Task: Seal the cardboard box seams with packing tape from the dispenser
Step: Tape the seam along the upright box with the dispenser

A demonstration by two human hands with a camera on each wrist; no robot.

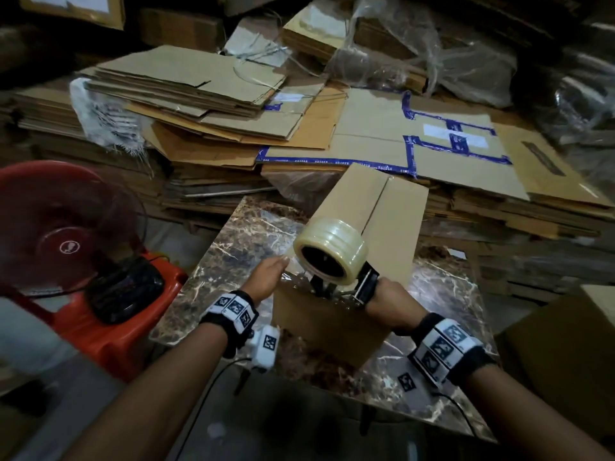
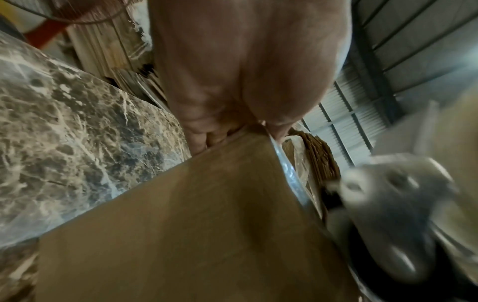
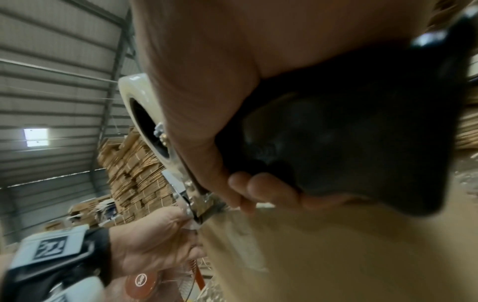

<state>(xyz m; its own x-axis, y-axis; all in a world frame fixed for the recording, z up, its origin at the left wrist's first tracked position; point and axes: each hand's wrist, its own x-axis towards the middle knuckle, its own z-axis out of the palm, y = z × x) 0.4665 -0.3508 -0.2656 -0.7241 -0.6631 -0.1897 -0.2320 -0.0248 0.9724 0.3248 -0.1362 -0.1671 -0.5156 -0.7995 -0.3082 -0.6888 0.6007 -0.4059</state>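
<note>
A long brown cardboard box (image 1: 376, 207) lies on the marble table (image 1: 239, 234), its top centre seam running away from me. At the near end of the top sits the tape dispenser, carrying a clear tape roll (image 1: 329, 244). My right hand (image 1: 389, 301) grips its black handle (image 3: 349, 143), fingers curled round it. My left hand (image 1: 266, 274) lies with straight fingers on the box's near left top edge, beside the dispenser's mouth. In the left wrist view a strip of clear tape (image 2: 287, 163) runs along the box's edge (image 2: 194, 224).
A red fan (image 1: 60, 227) stands on an orange stool (image 1: 109, 327) at the left. Stacks of flattened cardboard (image 1: 199, 94) fill the space behind the table. Another brown box (image 1: 565, 344) stands close at the right.
</note>
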